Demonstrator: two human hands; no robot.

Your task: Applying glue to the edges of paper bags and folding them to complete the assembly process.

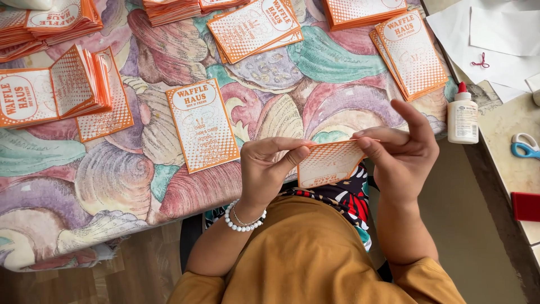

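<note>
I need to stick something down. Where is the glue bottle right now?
In the head view, the white glue bottle with a red cap stands upright at the right side, by the tablecloth's right edge, left of the blue-handled scissors.

Soft, even daylight, faint shadows, no glare; sharp throughout, with slight wide-angle bending at the edges.

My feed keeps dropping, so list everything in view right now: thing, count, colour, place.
held sheet: one, orange and white, pinched between both hands
single sheet: one, orange and white, flat on cloth, centre
sheet stacks: several, orange and white, along the far edge and left
tablecloth: one, pastel shell pattern, covering the table
glue bottle: one, white with red cap, right
scissors: one, blue handles, right edge
white paper: several sheets, top right
red block: one, right edge
bracelet: one, white beads, left wrist
left hand
right hand
</note>
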